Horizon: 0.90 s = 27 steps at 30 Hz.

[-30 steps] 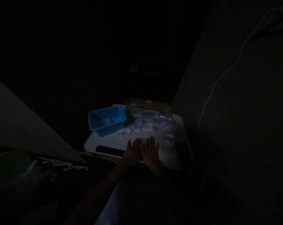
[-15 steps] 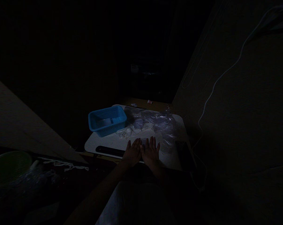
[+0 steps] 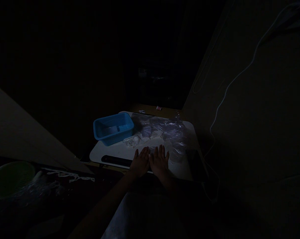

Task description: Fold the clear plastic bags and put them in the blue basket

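Both hands are side by side, palms down, at the near edge of a small white table [image 3: 110, 151]. My left hand [image 3: 140, 162] has its fingers stretched forward and the thumb apart. My right hand [image 3: 159, 161] lies flat in the same way, its thumb close to the left hand. Just beyond the fingertips is some clear plastic [image 3: 152, 148]. More crumpled clear plastic bags [image 3: 173, 131] spread over the table's far right. A white crumpled plastic piece [image 3: 132, 141] lies by the blue basin [image 3: 115, 136]. Dim light hides what is under my palms.
A dark slot [image 3: 116, 160] runs along the table's near edge. On the right edge lies a dark flat object [image 3: 196, 164]. A white cable [image 3: 225, 94] hangs down the right wall. A green basket [image 3: 13, 179] and plastic sit low on the left. A small red-and-white item [image 3: 158, 108] lies behind the table.
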Each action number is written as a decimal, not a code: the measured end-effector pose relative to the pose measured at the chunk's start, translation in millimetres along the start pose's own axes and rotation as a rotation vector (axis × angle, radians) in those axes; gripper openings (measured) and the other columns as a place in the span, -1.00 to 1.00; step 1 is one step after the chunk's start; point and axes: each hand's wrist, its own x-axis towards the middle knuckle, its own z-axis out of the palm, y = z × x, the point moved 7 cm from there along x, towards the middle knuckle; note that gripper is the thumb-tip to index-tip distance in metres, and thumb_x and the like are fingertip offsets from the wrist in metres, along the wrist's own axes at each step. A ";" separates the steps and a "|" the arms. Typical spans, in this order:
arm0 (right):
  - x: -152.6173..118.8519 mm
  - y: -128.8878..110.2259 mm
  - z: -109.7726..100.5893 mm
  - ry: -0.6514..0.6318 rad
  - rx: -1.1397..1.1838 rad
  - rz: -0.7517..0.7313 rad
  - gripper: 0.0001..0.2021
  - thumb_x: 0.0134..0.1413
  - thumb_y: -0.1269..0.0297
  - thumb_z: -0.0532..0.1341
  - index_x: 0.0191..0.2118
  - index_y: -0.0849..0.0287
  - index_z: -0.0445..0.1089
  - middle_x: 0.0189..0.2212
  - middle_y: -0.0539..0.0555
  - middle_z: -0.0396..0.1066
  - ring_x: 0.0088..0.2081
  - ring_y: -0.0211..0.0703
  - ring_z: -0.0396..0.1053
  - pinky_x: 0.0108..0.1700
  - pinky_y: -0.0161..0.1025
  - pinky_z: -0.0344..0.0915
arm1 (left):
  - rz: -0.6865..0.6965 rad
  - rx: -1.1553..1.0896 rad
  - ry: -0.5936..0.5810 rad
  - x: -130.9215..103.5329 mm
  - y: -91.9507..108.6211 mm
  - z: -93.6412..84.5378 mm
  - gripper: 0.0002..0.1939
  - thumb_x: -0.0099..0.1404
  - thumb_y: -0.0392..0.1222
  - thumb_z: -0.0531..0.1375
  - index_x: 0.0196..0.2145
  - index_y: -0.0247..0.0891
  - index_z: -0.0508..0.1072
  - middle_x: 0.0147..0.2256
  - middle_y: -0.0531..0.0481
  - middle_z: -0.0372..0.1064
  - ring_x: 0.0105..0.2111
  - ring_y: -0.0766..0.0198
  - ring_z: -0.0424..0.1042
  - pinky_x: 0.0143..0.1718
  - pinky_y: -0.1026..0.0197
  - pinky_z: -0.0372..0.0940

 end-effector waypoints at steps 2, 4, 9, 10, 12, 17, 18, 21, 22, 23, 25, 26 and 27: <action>-0.9 -2.5 -1.8 -0.007 0.007 -0.050 -0.46 0.17 0.03 -0.24 0.19 0.19 -0.06 0.23 0.21 -0.27 0.23 0.01 -0.42 0.12 0.10 -0.49 | -0.001 -0.003 -0.004 0.3 -0.2 1.7 -0.48 0.26 -0.18 -0.19 0.17 -0.35 -0.03 0.18 -0.17 -0.11 0.18 0.14 -0.15 0.10 -0.13 -0.19; -1.7 -4.8 -2.4 -0.027 0.010 -0.096 -0.51 0.17 0.04 -0.24 0.18 0.06 -0.04 0.24 0.13 -0.29 0.23 0.00 -0.42 0.12 0.11 -0.50 | 0.005 -0.005 -0.004 0.4 0.0 2.0 -0.47 0.26 -0.17 -0.18 0.18 -0.34 -0.06 0.18 -0.16 -0.11 0.18 0.13 -0.16 0.11 -0.13 -0.19; 0.0 -2.6 1.2 -0.021 -0.004 -0.045 -0.45 0.17 0.04 -0.27 0.18 0.21 -0.04 0.23 0.20 -0.27 0.23 -0.01 -0.42 0.12 0.11 -0.52 | 0.008 0.004 -0.010 -0.1 0.0 -0.2 -0.49 0.27 -0.18 -0.20 0.16 -0.36 -0.01 0.17 -0.19 -0.09 0.18 0.12 -0.17 0.10 -0.14 -0.18; 0.5 -2.1 1.6 -0.006 -0.007 -0.029 -0.43 0.17 0.04 -0.28 0.18 0.26 -0.04 0.22 0.22 -0.26 0.23 0.00 -0.42 0.13 0.10 -0.51 | 0.009 0.005 -0.014 -0.1 0.0 -0.4 -0.49 0.27 -0.19 -0.20 0.16 -0.36 0.00 0.17 -0.20 -0.08 0.18 0.12 -0.17 0.10 -0.14 -0.18; 1.2 -0.6 2.0 0.014 -0.010 0.002 -0.40 0.17 0.04 -0.29 0.17 0.36 -0.03 0.21 0.28 -0.23 0.23 0.01 -0.41 0.13 0.09 -0.49 | 0.010 0.004 -0.015 -0.1 0.0 -0.4 -0.50 0.27 -0.19 -0.21 0.15 -0.37 0.02 0.17 -0.20 -0.09 0.18 0.13 -0.16 0.10 -0.14 -0.18; -3.4 -1.6 -5.2 0.035 0.015 -0.079 -0.47 0.18 0.06 -0.27 0.19 0.20 -0.06 0.22 0.21 -0.26 0.23 -0.01 -0.39 0.14 0.07 -0.47 | 0.005 -0.009 -0.009 0.9 -1.2 2.5 -0.47 0.26 -0.16 -0.19 0.17 -0.37 -0.04 0.19 -0.20 -0.14 0.19 0.11 -0.19 0.11 -0.14 -0.20; -5.7 -3.0 -6.5 0.032 0.022 -0.121 -0.50 0.18 0.07 -0.28 0.19 0.11 -0.06 0.23 0.16 -0.28 0.23 -0.03 -0.40 0.14 0.07 -0.48 | 0.003 -0.014 -0.009 1.0 -1.5 3.2 -0.47 0.26 -0.15 -0.19 0.17 -0.37 -0.05 0.19 -0.19 -0.15 0.19 0.11 -0.19 0.11 -0.13 -0.20; -12.4 -3.1 -5.7 -0.005 0.018 -0.172 -0.53 0.19 0.07 -0.27 0.17 0.01 -0.03 0.24 0.09 -0.28 0.23 -0.04 -0.42 0.13 0.09 -0.52 | 0.002 -0.025 -0.010 0.9 -1.8 4.7 -0.47 0.27 -0.14 -0.19 0.17 -0.36 -0.05 0.19 -0.18 -0.17 0.19 0.12 -0.19 0.11 -0.12 -0.21; -13.7 -1.8 -4.5 -0.013 0.010 -0.159 -0.52 0.19 0.07 -0.27 0.17 0.04 -0.03 0.24 0.11 -0.28 0.23 -0.04 -0.43 0.13 0.10 -0.53 | 0.004 -0.025 -0.009 0.8 -1.8 5.0 -0.47 0.27 -0.14 -0.19 0.17 -0.35 -0.05 0.20 -0.17 -0.17 0.19 0.13 -0.19 0.11 -0.12 -0.21; -14.5 -0.4 -3.6 -0.015 -0.001 -0.135 -0.51 0.18 0.07 -0.27 0.18 0.08 -0.04 0.23 0.13 -0.28 0.23 -0.03 -0.43 0.13 0.10 -0.53 | 0.004 -0.022 -0.006 0.6 -2.0 5.1 -0.47 0.27 -0.15 -0.20 0.17 -0.34 -0.05 0.20 -0.17 -0.18 0.19 0.13 -0.19 0.11 -0.12 -0.21; -14.7 2.7 -2.4 -0.006 -0.020 -0.072 -0.48 0.18 0.08 -0.27 0.18 0.20 -0.03 0.23 0.18 -0.26 0.23 0.00 -0.44 0.13 0.11 -0.54 | 0.003 -0.016 0.001 0.5 -2.2 5.0 -0.47 0.27 -0.15 -0.19 0.17 -0.34 -0.05 0.20 -0.17 -0.18 0.19 0.14 -0.19 0.11 -0.12 -0.21; -14.2 4.0 -2.4 0.002 -0.027 -0.041 -0.46 0.18 0.08 -0.28 0.18 0.27 -0.02 0.22 0.21 -0.25 0.23 0.01 -0.44 0.13 0.11 -0.53 | 0.003 -0.013 0.002 0.5 -2.3 4.8 -0.47 0.27 -0.15 -0.18 0.17 -0.34 -0.05 0.20 -0.18 -0.17 0.19 0.14 -0.19 0.11 -0.12 -0.21; -13.7 5.1 -2.6 0.008 -0.032 -0.012 -0.44 0.18 0.08 -0.29 0.17 0.34 -0.01 0.22 0.25 -0.24 0.23 0.03 -0.45 0.13 0.11 -0.52 | 0.004 -0.011 0.001 0.6 -2.3 4.6 -0.47 0.27 -0.14 -0.18 0.17 -0.35 -0.05 0.19 -0.19 -0.17 0.19 0.13 -0.19 0.11 -0.12 -0.21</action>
